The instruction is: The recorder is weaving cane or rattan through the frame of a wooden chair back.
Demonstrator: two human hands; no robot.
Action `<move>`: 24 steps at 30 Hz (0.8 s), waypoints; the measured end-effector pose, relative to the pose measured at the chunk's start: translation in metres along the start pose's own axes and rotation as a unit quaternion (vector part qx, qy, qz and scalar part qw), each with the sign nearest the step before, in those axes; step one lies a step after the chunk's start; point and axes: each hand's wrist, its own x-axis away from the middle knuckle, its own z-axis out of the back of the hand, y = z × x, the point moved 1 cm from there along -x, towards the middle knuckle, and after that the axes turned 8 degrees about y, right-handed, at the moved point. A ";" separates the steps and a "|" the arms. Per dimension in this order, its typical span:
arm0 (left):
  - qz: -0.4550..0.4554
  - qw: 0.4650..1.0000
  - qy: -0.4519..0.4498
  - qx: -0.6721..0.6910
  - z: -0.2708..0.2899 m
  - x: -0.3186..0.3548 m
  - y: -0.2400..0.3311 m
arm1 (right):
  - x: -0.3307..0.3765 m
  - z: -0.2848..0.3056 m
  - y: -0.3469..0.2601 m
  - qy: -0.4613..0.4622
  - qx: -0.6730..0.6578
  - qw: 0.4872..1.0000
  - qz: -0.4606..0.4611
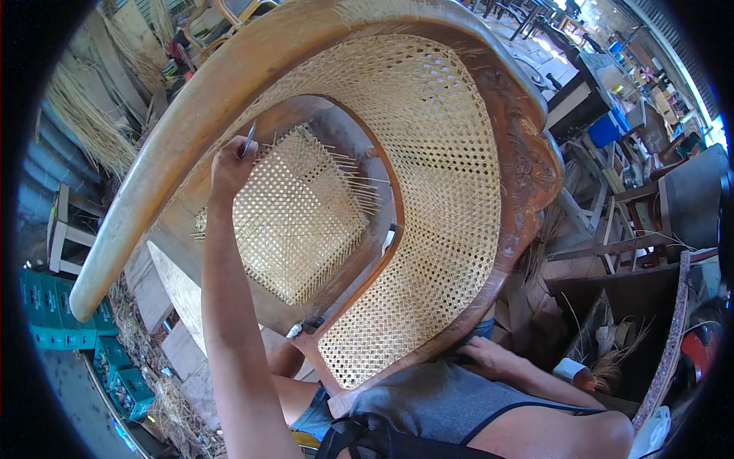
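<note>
A large wooden chair (214, 84) with a curved, carved frame lies tilted across my lap, its backrest filled with woven cane (443, 153). Inside the frame sits the seat, covered by a square panel of woven cane (294, 218) whose loose strand ends stick out along its edges. My left hand (232, 164) is closed round a thin pointed metal tool (248, 138), beside the panel's upper left corner. Low on the right, my right hand (485, 357) rests at my lap, next to the chair's lower rim; its fingers are partly hidden.
Green crates (57, 310) stand at the left, and bundles of dry cane strands (92, 122) lean at the upper left. Wooden furniture parts (627, 222) crowd the right side. An open box (604, 329) at the lower right holds strands and scraps.
</note>
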 end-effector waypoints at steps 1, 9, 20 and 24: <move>0.020 0.998 -0.005 -0.062 0.001 -0.002 0.003 | 0.001 -0.007 -0.003 0.002 0.001 1.000 0.017; 0.022 0.994 -0.002 -0.104 -0.005 -0.004 0.021 | -0.023 -0.015 0.004 -0.018 -0.019 0.996 0.087; 0.076 0.996 -0.007 -0.045 0.006 0.010 0.014 | -0.292 0.114 -0.115 0.167 0.006 0.947 0.273; 0.012 0.993 0.019 -0.120 -0.013 0.000 -0.006 | -0.461 0.125 -0.162 0.358 -0.084 0.883 0.293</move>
